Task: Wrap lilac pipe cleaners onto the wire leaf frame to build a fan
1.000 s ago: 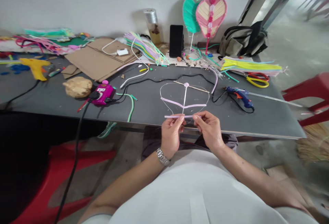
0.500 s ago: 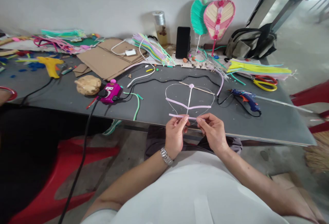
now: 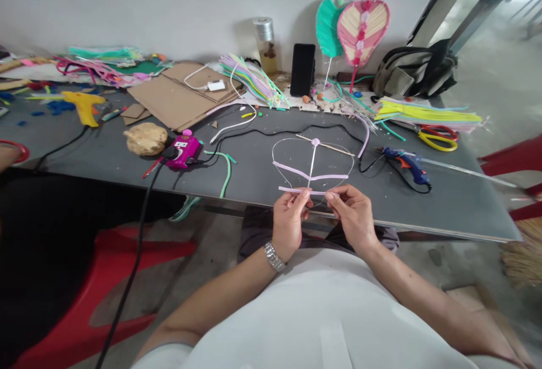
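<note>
My left hand (image 3: 290, 214) pinches a lilac pipe cleaner (image 3: 288, 189) between thumb and fingers. At its other end my right hand (image 3: 350, 215) is closed on the same strip. The strip lies across the lower part of a thin wire frame (image 3: 274, 149), shaped like a fan, at the table's front edge. A white stem (image 3: 313, 160) runs up its middle to a small lilac knob (image 3: 315, 142). Another lilac pipe cleaner (image 3: 330, 176) crosses the stem in a shallow V. Under the knob lies a thin wooden stick (image 3: 334, 147). My fingertips hide the frame's lower end.
On the right lie a blue glue gun (image 3: 409, 165), scissors (image 3: 438, 139) and yellow pipe cleaners (image 3: 427, 112). To the left are a magenta power adapter (image 3: 184, 152), cardboard (image 3: 165, 95) and a yellow glue gun (image 3: 84, 108). Two finished fans (image 3: 363, 33) lean at the wall. A person's arm (image 3: 11, 157) shows far left.
My right hand has shifted very slightly, its thumb a little farther right along the strip. The left hand and the wire frame look the same.
</note>
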Available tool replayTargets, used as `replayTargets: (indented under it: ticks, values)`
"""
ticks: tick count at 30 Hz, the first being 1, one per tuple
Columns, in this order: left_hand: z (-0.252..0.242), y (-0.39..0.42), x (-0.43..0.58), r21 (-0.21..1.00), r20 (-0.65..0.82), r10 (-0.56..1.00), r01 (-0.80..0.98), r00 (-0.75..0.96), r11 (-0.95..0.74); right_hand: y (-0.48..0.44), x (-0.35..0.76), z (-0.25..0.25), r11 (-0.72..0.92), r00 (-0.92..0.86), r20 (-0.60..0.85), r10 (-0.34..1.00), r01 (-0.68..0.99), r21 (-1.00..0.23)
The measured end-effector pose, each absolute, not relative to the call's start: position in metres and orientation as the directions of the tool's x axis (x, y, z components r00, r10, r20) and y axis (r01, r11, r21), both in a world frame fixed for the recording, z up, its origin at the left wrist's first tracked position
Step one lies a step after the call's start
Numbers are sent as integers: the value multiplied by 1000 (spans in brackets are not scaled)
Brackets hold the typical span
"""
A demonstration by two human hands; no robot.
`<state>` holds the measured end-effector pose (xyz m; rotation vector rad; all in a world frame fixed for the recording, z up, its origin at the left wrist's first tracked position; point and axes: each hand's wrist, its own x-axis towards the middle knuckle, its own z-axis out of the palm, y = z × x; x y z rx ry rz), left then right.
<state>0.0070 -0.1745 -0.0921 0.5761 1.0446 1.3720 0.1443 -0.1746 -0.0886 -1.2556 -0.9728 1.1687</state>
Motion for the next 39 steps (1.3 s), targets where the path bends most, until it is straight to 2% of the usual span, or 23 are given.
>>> replayTargets:
  ticks: [20,29,39]
  values:
    - [-87,-174,6,849,-274,953,-497,-126,179,-174,146,-85,-55,145,-92,985,-237,-970]
    - [-89,-174,6,847,-274,954,-501,-124,178,-173,143,-81,-42,172,-84,982,-232,-972]
    - [-90,-174,6,818,-277,955,-547,-107,176,-178,143,-82,-65,151,-84,985,-124,-990]
